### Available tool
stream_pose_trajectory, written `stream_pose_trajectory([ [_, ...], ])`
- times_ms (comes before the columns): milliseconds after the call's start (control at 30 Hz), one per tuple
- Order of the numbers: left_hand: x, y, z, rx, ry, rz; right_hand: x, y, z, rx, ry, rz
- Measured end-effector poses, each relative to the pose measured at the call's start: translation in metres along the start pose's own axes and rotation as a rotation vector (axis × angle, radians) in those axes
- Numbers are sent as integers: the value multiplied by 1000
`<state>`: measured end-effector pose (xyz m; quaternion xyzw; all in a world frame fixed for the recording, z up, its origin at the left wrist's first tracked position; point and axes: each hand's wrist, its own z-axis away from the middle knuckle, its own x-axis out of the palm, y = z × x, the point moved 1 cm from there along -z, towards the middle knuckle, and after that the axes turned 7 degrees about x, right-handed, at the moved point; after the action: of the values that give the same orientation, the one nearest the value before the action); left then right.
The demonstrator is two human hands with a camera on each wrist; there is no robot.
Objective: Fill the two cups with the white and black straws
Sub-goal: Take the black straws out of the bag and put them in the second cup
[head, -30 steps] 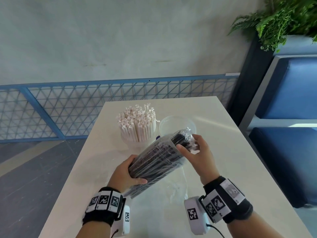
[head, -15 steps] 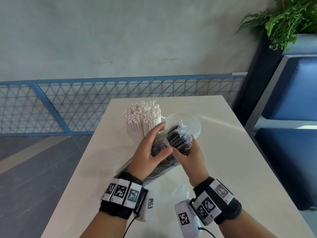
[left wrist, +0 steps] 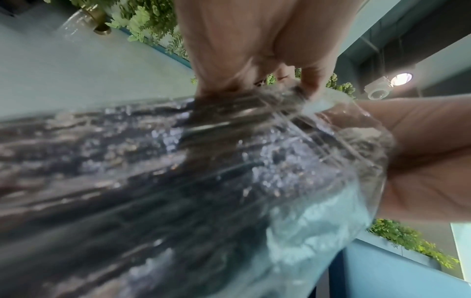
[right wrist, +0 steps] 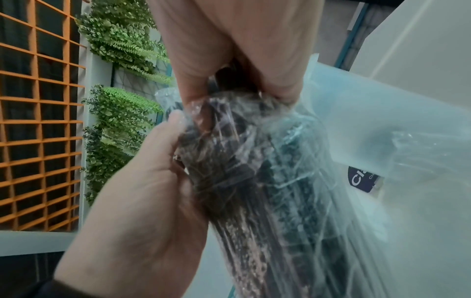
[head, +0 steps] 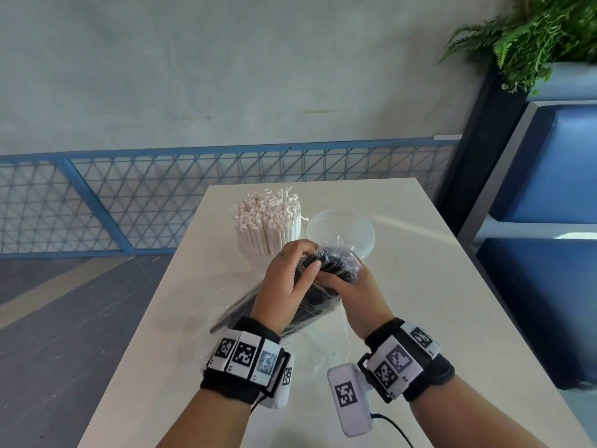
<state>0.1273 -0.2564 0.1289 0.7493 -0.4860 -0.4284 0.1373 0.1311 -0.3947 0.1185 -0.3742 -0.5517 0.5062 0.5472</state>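
A clear plastic bag of black straws slants over the white table, its lower end down to the left. My left hand pinches the bag's upper end from the left. My right hand grips the same end from the right. Up close, the left hand and right hand both pinch the crinkled wrap over the bag of black straws. Just behind stands a cup packed with white straws. An empty clear cup stands to its right.
Loose clear wrap lies on the table between my wrists. A blue mesh railing runs behind the table. Blue bench seats and a fern planter stand on the right.
My left hand has left the bag's lower end and come up to its top beside the right hand. The bag's lower end has sunk toward the table.
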Motion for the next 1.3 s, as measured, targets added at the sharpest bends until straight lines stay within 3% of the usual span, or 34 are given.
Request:
stream_pose_trajectory([
  [133, -4, -5, 4, -16, 43, -74, -8, -16, -2, -37, 66, -88],
  [267, -9, -4, 3, -84, 3, -48, -11, -28, -1, -88, 66, -54],
  [400, -18, -5, 3, -263, -220, 104, -11, -30, -4, -96, 126, -95],
  [500, -20, -20, 9, -301, -375, -57, -16, -33, -7, -111, 146, -92],
  [667, -18, -37, 19, -378, -270, -15, -18, -40, -12, -164, 142, -172],
  [800, -20, -39, 20, -385, -189, 80, -9, -30, -5, -179, 58, -223],
  [933, -20, -36, 20, -400, -180, 231, 5, -12, 3, -113, 77, -186],
  [1100, -17, -36, 20, -410, -124, 257, 8, -27, -9, -22, 55, -275],
  [1300, -22, -41, 20, -421, -122, 279, 1, -50, -23, -50, 107, -369],
])
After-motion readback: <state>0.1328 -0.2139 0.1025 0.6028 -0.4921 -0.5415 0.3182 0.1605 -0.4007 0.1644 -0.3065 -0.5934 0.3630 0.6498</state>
